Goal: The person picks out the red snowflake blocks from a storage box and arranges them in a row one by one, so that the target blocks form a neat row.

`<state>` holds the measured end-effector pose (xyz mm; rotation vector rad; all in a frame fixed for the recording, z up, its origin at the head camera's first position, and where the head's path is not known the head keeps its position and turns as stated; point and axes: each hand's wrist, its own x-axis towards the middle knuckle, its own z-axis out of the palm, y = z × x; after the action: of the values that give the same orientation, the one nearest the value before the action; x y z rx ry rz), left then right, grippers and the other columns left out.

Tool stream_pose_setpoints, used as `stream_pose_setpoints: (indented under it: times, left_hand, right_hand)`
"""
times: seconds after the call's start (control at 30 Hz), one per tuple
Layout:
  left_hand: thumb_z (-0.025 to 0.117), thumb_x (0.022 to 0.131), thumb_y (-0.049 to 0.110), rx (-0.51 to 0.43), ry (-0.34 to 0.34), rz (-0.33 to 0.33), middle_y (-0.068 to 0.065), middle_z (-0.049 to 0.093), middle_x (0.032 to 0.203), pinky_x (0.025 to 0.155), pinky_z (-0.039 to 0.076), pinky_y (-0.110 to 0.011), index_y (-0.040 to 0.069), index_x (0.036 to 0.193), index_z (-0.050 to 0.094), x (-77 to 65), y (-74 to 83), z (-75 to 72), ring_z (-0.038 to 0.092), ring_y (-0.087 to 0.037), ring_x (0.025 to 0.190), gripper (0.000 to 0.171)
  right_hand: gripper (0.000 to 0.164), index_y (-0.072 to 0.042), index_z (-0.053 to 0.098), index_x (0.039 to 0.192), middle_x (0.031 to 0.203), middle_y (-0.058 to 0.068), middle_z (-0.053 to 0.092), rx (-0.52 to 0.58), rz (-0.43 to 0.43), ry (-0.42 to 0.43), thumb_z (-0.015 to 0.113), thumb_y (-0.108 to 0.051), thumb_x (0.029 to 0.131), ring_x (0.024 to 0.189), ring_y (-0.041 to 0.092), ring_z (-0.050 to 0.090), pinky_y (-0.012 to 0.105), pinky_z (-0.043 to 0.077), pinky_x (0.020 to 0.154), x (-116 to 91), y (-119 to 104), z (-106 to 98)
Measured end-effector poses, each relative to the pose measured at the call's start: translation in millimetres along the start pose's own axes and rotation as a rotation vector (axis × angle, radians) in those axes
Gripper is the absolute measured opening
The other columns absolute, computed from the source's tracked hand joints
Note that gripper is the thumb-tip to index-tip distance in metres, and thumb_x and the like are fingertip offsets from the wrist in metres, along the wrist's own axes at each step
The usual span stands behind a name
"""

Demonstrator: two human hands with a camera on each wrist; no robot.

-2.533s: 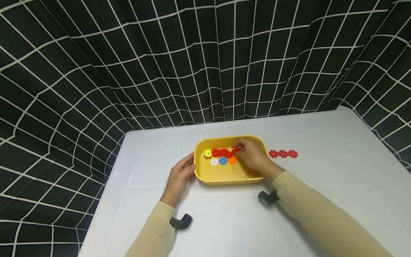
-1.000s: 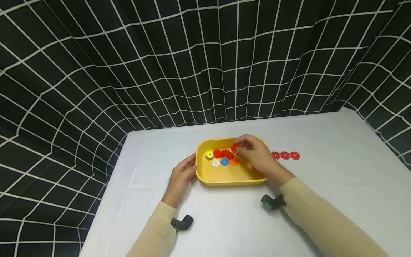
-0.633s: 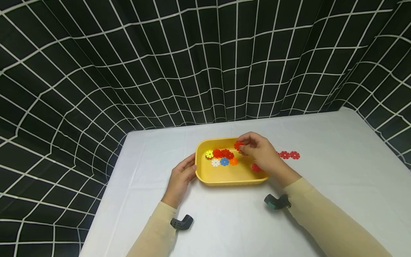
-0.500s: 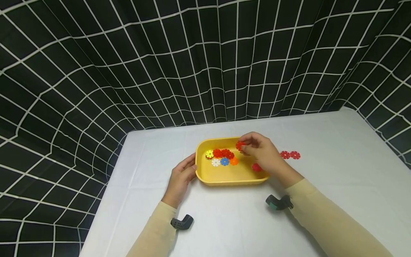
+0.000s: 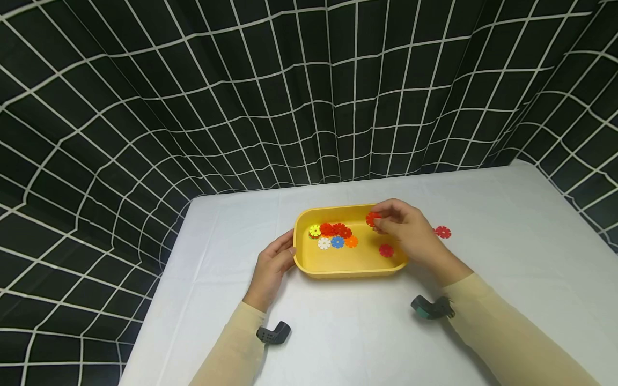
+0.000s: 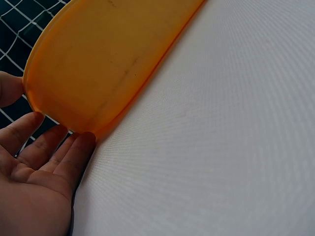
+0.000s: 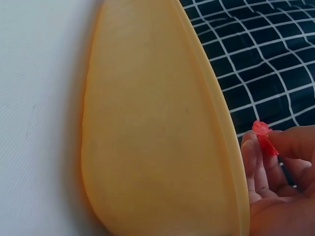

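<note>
In the head view a yellow plastic tray [image 5: 348, 274] stands on the white table. My left hand [image 5: 270, 271] rests at its left end, fingertips against the outer wall and thumb at the rim. The left wrist view shows those fingers [image 6: 78, 152] fairly straight against the wall. My right hand [image 5: 407, 228] is over the tray's right end and pinches a red snowflake disc [image 5: 372, 219] between thumb and fingertips. In the right wrist view this red disc [image 7: 265, 137] is raised above the rim.
Inside the tray lie several red discs [image 5: 340, 229], plus yellow [image 5: 315, 230], white [image 5: 324, 243], blue [image 5: 337, 242] and orange [image 5: 351, 241] ones. Another red disc [image 5: 386, 251] lies apart. Right of the tray, a red disc [image 5: 443, 232] lies on the table; my right hand hides its neighbours. A black gridded curtain [image 5: 309, 96] hangs behind.
My right hand has lifted a red disc from beside the pile and moved right, uncovering a lone red disc in the tray and covering table discs. My left hand stays at the tray.
</note>
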<state>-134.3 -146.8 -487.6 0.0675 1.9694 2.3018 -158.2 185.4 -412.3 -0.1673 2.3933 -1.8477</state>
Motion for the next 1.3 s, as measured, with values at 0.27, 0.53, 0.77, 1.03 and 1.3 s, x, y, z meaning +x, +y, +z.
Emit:
stream_pose_setpoints:
  times: [0.27,0.53,0.77,1.03,1.3]
  left_hand:
    - [0.061,0.109,0.007,0.005,-0.002,0.001,-0.011,0.058,0.156,0.109,0.055,-0.037,0.006,0.156,0.058,0.0,0.0,0.0,0.057,-0.027,0.142,0.048]
    - [0.061,0.109,0.007,0.007,-0.001,0.002,-0.011,0.059,0.156,0.109,0.055,-0.037,0.006,0.156,0.058,0.3,-0.7,-0.3,0.057,-0.027,0.142,0.047]
    - [0.062,0.109,0.007,0.005,-0.005,0.009,-0.012,0.058,0.156,0.109,0.055,-0.038,0.006,0.156,0.058,0.4,-1.0,-0.4,0.057,-0.027,0.143,0.048]
    - [0.062,0.109,0.007,0.004,-0.009,0.013,-0.011,0.058,0.156,0.110,0.054,-0.038,0.006,0.156,0.058,0.3,-0.6,-0.5,0.056,-0.026,0.143,0.047]
    - [0.062,0.108,0.008,0.001,-0.010,0.007,-0.013,0.057,0.157,0.109,0.054,-0.038,0.004,0.157,0.057,0.9,-1.1,-0.9,0.056,-0.028,0.143,0.049]
  right_hand:
    - [0.030,0.000,0.066,0.136,0.124,0.020,0.065,-0.013,0.004,0.019,0.069,-0.010,0.108,0.106,0.029,0.073,0.022,0.060,0.091,-10,4,-11]
    - [0.033,0.002,0.064,0.138,0.127,0.021,0.066,-0.002,-0.011,0.033,0.070,-0.011,0.108,0.106,0.028,0.073,0.024,0.061,0.091,-18,8,-20]
    - [0.033,0.001,0.065,0.136,0.128,0.020,0.065,-0.015,-0.019,0.060,0.071,-0.016,0.109,0.107,0.023,0.070,0.022,0.061,0.091,-22,14,-31]
    - [0.037,0.002,0.062,0.141,0.130,0.021,0.064,-0.040,-0.023,0.097,0.068,-0.019,0.111,0.102,0.023,0.071,0.022,0.062,0.088,-23,25,-47]
    - [0.040,0.002,0.059,0.145,0.130,0.021,0.064,-0.082,-0.002,0.135,0.066,-0.018,0.111,0.102,0.019,0.074,0.021,0.061,0.088,-28,36,-66]
